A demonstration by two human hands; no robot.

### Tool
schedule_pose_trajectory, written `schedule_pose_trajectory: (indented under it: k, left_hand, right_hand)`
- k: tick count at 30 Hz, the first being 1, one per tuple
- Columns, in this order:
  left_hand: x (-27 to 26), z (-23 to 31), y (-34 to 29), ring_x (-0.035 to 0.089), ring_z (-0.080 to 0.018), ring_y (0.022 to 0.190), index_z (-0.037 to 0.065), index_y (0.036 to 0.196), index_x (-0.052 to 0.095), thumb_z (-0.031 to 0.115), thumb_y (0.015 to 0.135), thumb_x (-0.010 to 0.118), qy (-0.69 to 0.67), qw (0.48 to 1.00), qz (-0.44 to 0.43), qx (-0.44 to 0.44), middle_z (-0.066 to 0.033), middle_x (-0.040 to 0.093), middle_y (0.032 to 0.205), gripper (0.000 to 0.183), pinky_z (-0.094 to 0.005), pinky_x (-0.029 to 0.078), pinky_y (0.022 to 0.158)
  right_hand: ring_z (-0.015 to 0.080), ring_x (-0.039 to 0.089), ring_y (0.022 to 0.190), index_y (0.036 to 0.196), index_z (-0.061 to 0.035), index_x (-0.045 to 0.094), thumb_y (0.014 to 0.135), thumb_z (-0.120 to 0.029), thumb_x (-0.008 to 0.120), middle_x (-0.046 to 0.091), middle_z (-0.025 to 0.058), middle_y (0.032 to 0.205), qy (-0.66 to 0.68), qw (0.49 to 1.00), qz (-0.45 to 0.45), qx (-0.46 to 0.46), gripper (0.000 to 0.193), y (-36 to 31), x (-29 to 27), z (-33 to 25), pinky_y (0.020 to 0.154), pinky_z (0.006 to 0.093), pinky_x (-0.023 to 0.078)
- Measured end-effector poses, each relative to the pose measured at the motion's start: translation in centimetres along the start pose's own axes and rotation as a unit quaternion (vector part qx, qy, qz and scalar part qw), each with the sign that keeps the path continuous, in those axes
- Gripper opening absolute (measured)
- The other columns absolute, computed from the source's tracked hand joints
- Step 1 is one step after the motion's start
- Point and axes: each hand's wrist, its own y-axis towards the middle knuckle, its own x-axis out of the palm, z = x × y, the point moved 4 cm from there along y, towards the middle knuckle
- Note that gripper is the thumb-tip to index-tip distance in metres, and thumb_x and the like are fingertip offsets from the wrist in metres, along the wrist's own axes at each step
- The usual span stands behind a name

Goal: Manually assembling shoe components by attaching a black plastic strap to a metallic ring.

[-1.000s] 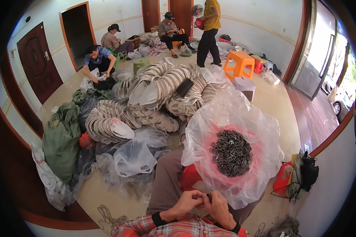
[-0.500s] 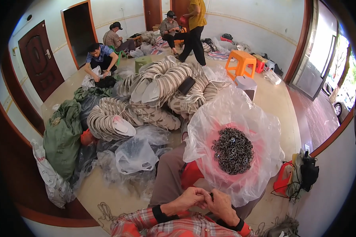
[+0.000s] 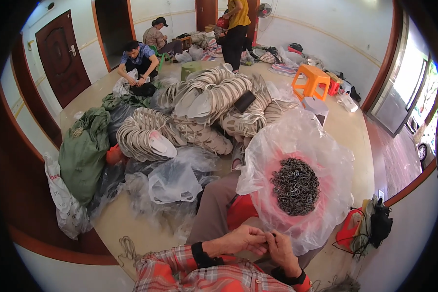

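Observation:
My left hand [image 3: 246, 241] and my right hand [image 3: 281, 251] meet in front of my chest, thumbs and fingers pinched together. A small dark bit shows at the right fingertips, too small to name; whatever sits between the left fingers is hidden. Just beyond the hands, by my lap, a heap of small dark metal buckles [image 3: 295, 187] lies in a red-pink basin lined with a clear plastic bag [image 3: 250, 168].
Bundled beige strappy shoe uppers [image 3: 207, 104] are piled ahead, a black phone-like slab [image 3: 244, 101] on top. Left are a green sack [image 3: 85, 158] and plastic bags [image 3: 175, 182]. An orange stool [image 3: 311, 80] stands far right. Other people sit or stand farther back.
My hands have come slightly apart at the fingertips, the left fingers opening out a little. The view has shifted, and the standing person in yellow has turned.

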Motion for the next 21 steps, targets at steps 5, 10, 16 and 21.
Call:
schedule_pose_trajectory:
  k: [5, 10, 16, 21]
  left_hand:
    - [-0.1, -0.1, 0.1, 0.061, -0.0119, 0.074, -0.001, 0.1, 0.057, 0.016, 0.086, 0.056, 0.051, 0.998, 0.022, 0.033, -0.0059, 0.062, 0.089, 0.022, -0.0245, 0.05, 0.069]
    - [0.4, -0.5, -0.4, 0.06, -0.0113, 0.071, -0.001, 0.097, 0.058, 0.009, 0.084, 0.053, 0.117, 0.991, 0.033, 0.063, -0.0054, 0.063, 0.085, 0.017, -0.0228, 0.049, 0.064]
    - [0.6, -0.2, 0.7, 0.059, -0.0112, 0.064, -0.001, 0.091, 0.058, 0.003, 0.082, 0.05, 0.13, 0.981, 0.071, 0.127, -0.0069, 0.062, 0.078, 0.013, -0.0237, 0.049, 0.058]
    - [2.1, 1.3, -1.1, 0.055, -0.0113, 0.052, -0.003, 0.095, 0.057, 0.001, 0.083, 0.051, 0.063, 0.963, 0.187, 0.184, -0.0098, 0.061, 0.074, 0.014, -0.0242, 0.047, 0.047]
  right_hand:
    - [0.0386, 0.055, 0.063, 0.076, 0.0002, 0.054, 0.086, -0.02, 0.05, 0.056, 0.0213, 0.068, -0.003, 1.0, 0.008, -0.018, 0.022, 0.0, 0.2, -0.5, 0.053, 0.0415, 0.042]
    - [0.0367, 0.055, 0.06, 0.076, -0.0013, 0.054, 0.084, -0.019, 0.053, 0.055, 0.0198, 0.066, -0.064, 0.996, 0.038, -0.04, 0.02, -1.2, 0.2, -2.0, 0.051, 0.0417, 0.041]
    - [0.0307, 0.053, 0.053, 0.074, -0.0021, 0.055, 0.084, -0.02, 0.054, 0.053, 0.015, 0.06, -0.145, 0.957, 0.162, -0.189, 0.02, -0.9, -0.2, -1.6, 0.046, 0.039, 0.039]
    - [0.0049, 0.039, 0.048, 0.075, -0.0049, 0.054, 0.09, -0.029, 0.049, 0.046, -0.0017, 0.056, 0.405, 0.897, 0.138, 0.108, 0.029, 0.0, 1.5, 0.2, 0.042, 0.023, 0.031]
